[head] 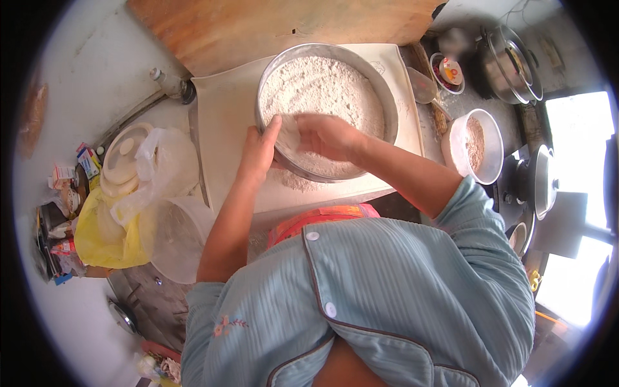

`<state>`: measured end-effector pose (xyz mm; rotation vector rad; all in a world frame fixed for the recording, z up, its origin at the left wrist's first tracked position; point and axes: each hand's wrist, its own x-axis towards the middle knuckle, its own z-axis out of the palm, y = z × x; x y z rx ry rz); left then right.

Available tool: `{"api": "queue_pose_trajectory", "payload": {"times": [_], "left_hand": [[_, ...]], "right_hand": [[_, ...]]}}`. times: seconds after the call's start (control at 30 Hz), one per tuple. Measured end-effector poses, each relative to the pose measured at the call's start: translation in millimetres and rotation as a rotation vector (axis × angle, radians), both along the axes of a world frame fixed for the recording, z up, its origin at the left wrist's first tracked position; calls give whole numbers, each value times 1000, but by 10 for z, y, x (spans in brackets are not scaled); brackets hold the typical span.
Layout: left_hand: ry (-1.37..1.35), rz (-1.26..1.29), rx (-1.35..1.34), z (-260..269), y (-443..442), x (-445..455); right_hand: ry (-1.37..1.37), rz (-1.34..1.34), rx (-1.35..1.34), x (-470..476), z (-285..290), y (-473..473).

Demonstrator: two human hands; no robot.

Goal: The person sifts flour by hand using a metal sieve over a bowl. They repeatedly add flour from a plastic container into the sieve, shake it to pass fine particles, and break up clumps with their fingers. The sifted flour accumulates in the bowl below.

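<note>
A wide, round metal sieve or pan (390, 111) holds a broad layer of pale flour (319, 87); the flour hides its bottom. My left hand (261, 150) grips the rim at the near left, thumb on top and fingers beneath. Over the near part of the flour, my right hand (329, 136) is bent inward, its fingers blurred by motion. Whether flour sits in those fingers is unclear. Below the vessel is a pale board or mat (232, 145), with some spilled flour (300, 181) along the vessel's near edge.
At right stand a white tub of flour (452, 150), a clear scoop (420, 86), a small bowl (433, 63) and a metal pot (498, 63). A yellow plastic bag (96, 237), a clear container (176, 242) and a bottle (169, 83) are at left. A wooden panel (271, 29) rises behind.
</note>
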<state>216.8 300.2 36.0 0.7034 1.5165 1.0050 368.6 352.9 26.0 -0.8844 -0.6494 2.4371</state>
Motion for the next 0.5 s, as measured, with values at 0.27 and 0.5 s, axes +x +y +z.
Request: {"api": "queue_pose_trajectory", "payload": {"times": [0.27,0.5], "left_hand": [[89,-155,48,183,24,27],[94,-6,72,244,-31,-105]], "right_hand": [[-956,-274,1426,-207,-102,411],[-730,591,2161,354,-138,33]]}}
